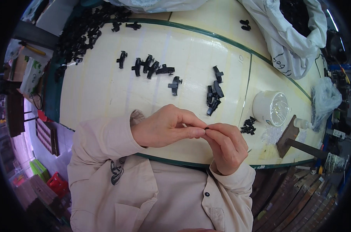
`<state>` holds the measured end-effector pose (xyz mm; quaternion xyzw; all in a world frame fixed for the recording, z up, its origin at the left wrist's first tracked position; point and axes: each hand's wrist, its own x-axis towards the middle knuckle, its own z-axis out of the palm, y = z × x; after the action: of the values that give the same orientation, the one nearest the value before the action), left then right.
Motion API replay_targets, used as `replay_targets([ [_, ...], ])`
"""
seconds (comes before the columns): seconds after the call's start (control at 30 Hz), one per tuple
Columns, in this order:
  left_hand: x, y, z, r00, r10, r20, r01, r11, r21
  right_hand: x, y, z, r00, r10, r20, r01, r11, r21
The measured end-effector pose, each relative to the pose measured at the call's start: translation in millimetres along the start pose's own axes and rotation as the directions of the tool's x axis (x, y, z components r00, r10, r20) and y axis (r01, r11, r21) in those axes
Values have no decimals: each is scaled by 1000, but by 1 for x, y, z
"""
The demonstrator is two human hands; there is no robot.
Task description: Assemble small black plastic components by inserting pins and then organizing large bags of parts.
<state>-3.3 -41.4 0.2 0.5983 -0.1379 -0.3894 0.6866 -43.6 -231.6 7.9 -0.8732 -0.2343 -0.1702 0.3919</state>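
Observation:
My left hand and my right hand meet fingertip to fingertip above the near part of the table. Between their pinched fingers only a bit of a small black piece shows; the fingers hide the rest. Beyond my right hand, a small group of black plastic parts lies partly overlapping. Farther left are several more cross-shaped black plastic parts, with a single one nearer my left hand. Right of my right hand sits a little heap of tiny black pieces.
A large pile of black parts covers the far left corner. A white tub stands at the right, beside a metal stand with a bar. At the far right is an open white sack of dark pieces, near a clear plastic bag.

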Motion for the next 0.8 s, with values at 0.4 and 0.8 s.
replay_targets([
  [0.4, 2, 17, 5, 979, -201, 41, 191, 967, 166, -6, 16, -20, 964, -175, 202, 143, 976, 165],
  [0.8, 79, 64, -49, 881, 442, 166, -318, 297, 900, -12, 26, -63, 980, 101, -172, -99, 995, 22],
])
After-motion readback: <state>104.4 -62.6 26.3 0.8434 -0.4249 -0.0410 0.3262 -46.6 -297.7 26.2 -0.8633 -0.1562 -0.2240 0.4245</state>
